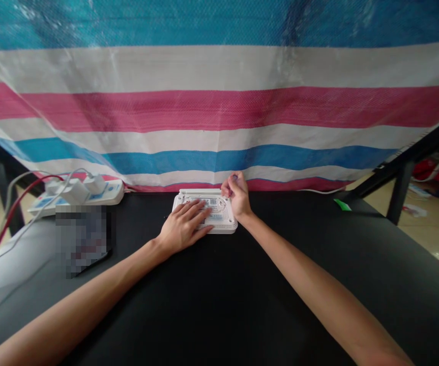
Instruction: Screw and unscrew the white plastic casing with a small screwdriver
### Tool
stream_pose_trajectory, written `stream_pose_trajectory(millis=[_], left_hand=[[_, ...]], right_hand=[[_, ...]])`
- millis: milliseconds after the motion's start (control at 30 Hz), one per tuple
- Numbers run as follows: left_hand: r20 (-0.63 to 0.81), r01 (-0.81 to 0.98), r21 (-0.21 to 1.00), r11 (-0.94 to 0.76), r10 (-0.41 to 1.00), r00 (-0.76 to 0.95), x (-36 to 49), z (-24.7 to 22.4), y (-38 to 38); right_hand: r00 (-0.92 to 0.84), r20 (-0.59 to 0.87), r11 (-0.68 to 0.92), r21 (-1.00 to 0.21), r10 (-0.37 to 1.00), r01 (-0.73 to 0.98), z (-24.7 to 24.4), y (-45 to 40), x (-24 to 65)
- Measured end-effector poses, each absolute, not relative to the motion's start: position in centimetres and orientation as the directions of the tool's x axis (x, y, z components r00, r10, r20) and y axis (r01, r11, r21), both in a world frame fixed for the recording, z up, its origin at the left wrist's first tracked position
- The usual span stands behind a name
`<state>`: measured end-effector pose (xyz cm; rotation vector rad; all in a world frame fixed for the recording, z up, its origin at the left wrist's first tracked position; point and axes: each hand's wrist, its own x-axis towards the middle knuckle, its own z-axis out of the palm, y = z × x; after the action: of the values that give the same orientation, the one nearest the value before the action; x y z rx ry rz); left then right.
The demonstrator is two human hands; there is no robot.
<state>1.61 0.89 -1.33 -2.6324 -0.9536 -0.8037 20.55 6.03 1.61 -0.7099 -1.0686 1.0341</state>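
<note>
Fingers of the left hand (184,226) are being held spread and flat, pressed down on the top face of a white router-like box (207,211); nothing is being gripped by them. Fingers of the right hand (237,194) are being kept curled and pinched together at the box's far right corner; a small dark item seems to be pinched between the tips, but what it is cannot be told.

The box is being kept flat on the black table (242,284), at the far middle edge, its labelled and vented face turned up. Both bare forearms are being stretched across the matte table surface toward it.

To the left, a white power strip (78,195) with plugs seated in it is lying near the table's far edge, with red and grey cables (9,213) trailing off the left side. A blurred-out dark patch is lying just in front of the strip. A small green scrap (342,205) is lying at the far right.

Behind the table, a striped tarp (219,101) in blue, white and pink is hanging. Pale floor (433,229) is showing at the right.
</note>
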Motion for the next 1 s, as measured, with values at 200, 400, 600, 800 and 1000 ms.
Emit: stream_pose_trajectory(millis=[200, 400, 600, 800, 1000], left_hand=[[0.553, 0.631, -0.029, -0.775, 0.514, 0.656, 1.5, -1.3, 1.0], [0.55, 0.64, -0.042, -0.767, 0.517, 0.656, 1.4, -1.3, 1.0], [0.548, 0.641, -0.036, -0.767, 0.521, 0.654, 1.4, -1.4, 0.9], [0.561, 0.64, -0.013, -0.768, 0.524, 0.641, 1.4, -1.5, 0.9], [0.56, 0.641, -0.035, -0.767, 0.516, 0.648, 1.5, -1.4, 0.9]], right_hand=[[0.096, 0.417, 0.426, -0.855, 0.904, -0.297, 2.0, 6.4, 21.0], [0.073, 0.408, 0.411, -0.862, 0.91, -0.297, 2.5, 6.4, 21.2], [0.094, 0.364, 0.372, -0.855, 0.927, -0.36, 2.9, 6.4, 21.2], [0.057, 0.344, 0.34, -0.865, 0.937, -0.368, 3.0, 6.1, 21.0], [0.168, 0.322, 0.363, -0.845, 0.932, -0.393, 2.6, 6.5, 21.5]])
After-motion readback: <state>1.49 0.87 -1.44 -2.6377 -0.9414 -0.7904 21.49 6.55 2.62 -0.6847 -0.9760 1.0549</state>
